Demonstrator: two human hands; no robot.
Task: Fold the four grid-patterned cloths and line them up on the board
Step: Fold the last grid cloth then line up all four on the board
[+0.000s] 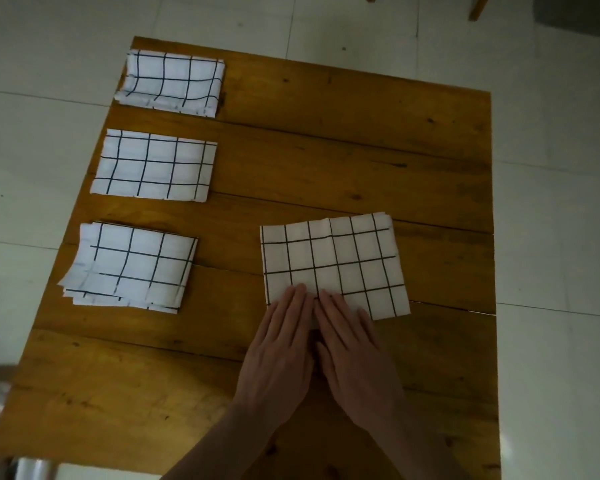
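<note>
Both hands, left hand (278,341) and right hand (354,344), lie flat and together, fingers straight, pressing the fourth cloth's (333,261) near edge, probably creasing it.

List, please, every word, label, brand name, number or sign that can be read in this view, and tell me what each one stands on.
None: no readable text shows in this view.
The four grid-patterned cloths, such as the one under the hands, carry only black lines on white, no print or tag.
The wooden board shows only grain and knots.
The floor tiles bear no markings.
</note>
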